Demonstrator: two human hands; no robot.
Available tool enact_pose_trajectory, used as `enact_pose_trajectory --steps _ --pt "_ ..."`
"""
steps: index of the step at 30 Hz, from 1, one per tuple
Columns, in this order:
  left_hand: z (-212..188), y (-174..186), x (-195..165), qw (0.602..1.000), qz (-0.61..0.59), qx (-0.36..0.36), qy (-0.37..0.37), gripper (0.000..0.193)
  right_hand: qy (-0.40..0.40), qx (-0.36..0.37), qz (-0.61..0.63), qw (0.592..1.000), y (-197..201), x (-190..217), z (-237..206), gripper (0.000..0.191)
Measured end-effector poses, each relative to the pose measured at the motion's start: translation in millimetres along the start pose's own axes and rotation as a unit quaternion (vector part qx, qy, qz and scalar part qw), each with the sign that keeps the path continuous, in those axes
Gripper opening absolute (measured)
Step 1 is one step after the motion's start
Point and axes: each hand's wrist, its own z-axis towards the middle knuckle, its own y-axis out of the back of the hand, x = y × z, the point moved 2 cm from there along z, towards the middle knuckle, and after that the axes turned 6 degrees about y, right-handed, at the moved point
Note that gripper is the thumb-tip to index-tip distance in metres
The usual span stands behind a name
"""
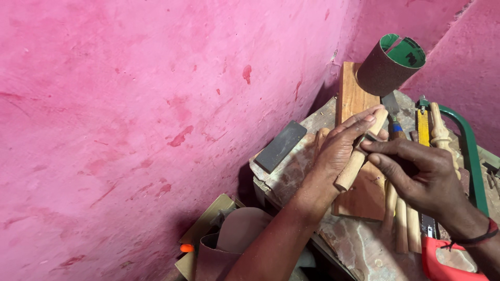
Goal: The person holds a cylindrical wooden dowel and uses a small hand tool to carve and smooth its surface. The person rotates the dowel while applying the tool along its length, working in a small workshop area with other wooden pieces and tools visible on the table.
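Observation:
My left hand grips a pale round wooden rod, holding it tilted over a brown wooden board. My right hand pinches a small dark metal tool and presses its tip against the rod near my left fingers. The tool's working end is mostly hidden by fingers. A red band sits on my right wrist.
A roll of brown sandpaper with a green inside stands at the board's far end. A dark sharpening stone lies left. Turned wooden spindles, several plain rods, a green-framed saw and a red handle lie right. A pink wall is close on the left.

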Motion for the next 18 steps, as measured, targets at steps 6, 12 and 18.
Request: enact_pose_trajectory --steps 6,12,18 --pt "1.9 5.4 2.7 0.999 -0.038 -0.008 0.014 0.046 -0.053 0.096 -0.048 0.993 -4.9 -1.2 -4.7 0.026" --pt "1.4 4.3 5.5 0.998 -0.052 0.023 0.001 0.047 0.014 -0.002 0.012 1.0 -0.7 -4.8 0.6 0.024" --pt "4.4 7.0 5.6 0.998 -0.063 0.002 0.019 0.044 -0.042 0.093 -0.053 0.993 -6.7 -1.1 -4.6 0.028"
